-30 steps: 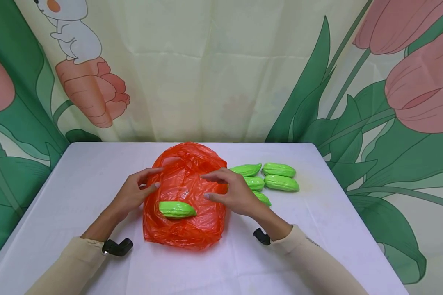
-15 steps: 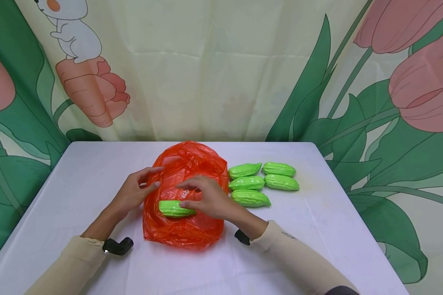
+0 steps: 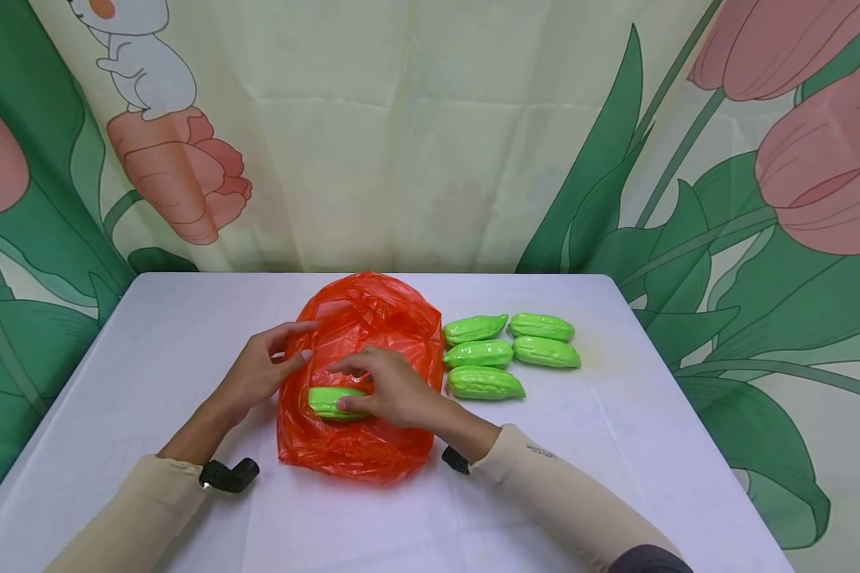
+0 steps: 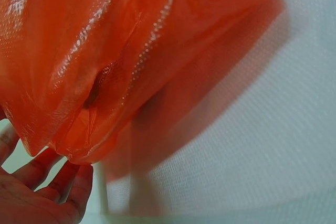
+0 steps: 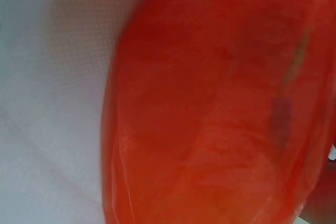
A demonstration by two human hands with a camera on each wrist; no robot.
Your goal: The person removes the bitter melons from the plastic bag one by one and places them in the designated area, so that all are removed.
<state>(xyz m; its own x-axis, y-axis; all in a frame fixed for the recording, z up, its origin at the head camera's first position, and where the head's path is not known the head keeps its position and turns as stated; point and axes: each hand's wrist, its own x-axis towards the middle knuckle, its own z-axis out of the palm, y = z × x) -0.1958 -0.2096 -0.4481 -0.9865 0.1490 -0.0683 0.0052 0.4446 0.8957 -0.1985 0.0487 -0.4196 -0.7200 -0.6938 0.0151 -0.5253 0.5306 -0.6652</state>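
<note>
A red plastic bag (image 3: 373,458) lies with its mouth spread wide on the white table. Inside rests a light green, ridged bitter melon (image 3: 326,402). At the bag's left rim my left hand (image 3: 261,370) touches the plastic with spread, slightly bent fingers; in the left wrist view those fingers (image 4: 79,192) lie against the bag's outer folds. My right hand (image 3: 394,390) reaches into the bag over the melon. Its thumb lies over the near side of the melon and its index finger stretches past the far side, with a wide gap between them. The other fingertips are hidden.
Right of the bag lie several more bitter melons (image 3: 486,383) in two columns, close together. The table (image 3: 545,477) carries a white cloth. Behind it hangs a printed curtain (image 3: 416,159). The right wrist view is mostly filled by blurred red plastic.
My right hand has moved left and down from the bag's right rim to the melon inside. My left hand has stayed at the left rim.
</note>
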